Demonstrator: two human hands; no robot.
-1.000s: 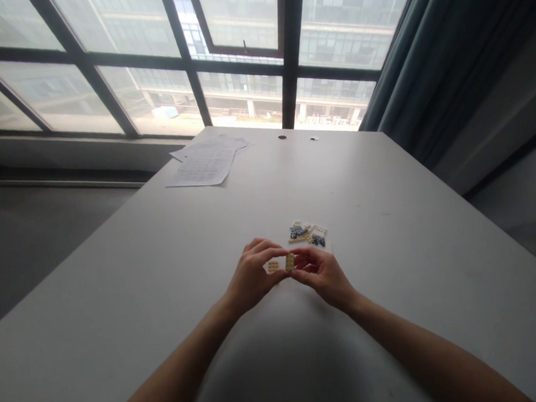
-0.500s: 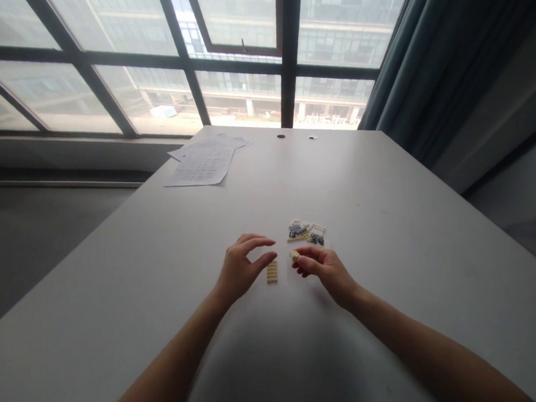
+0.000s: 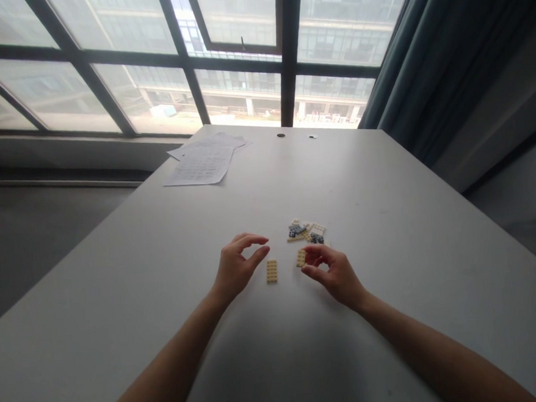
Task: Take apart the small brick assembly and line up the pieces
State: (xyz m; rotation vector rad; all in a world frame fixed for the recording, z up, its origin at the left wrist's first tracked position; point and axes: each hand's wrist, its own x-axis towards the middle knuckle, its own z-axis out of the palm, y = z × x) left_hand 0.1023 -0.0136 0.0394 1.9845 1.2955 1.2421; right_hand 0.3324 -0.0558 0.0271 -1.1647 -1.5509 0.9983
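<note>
A tan studded building plate (image 3: 272, 272) lies flat on the white table. Just to its upper left, my left hand (image 3: 239, 261) hovers with thumb and fingers apart and nothing between them. My right hand (image 3: 332, 271) has a smaller tan building brick (image 3: 301, 258) at its thumb and fingertips, studs facing up toward me. Part of that brick is covered by the fingers. Right behind this hand sits a small pile of loose building bricks (image 3: 303, 230), in white, grey and tan.
Printed paper sheets (image 3: 201, 166) lie at the table's far left. Two round cable holes (image 3: 280, 136) are near the back edge of the white table (image 3: 161, 251). Beyond it are large windows, with a dark curtain (image 3: 405, 63) on the right.
My left hand has drawn slightly left, away from the tan plate. The right hand has shifted a little right, and its brick is turned so more studs show.
</note>
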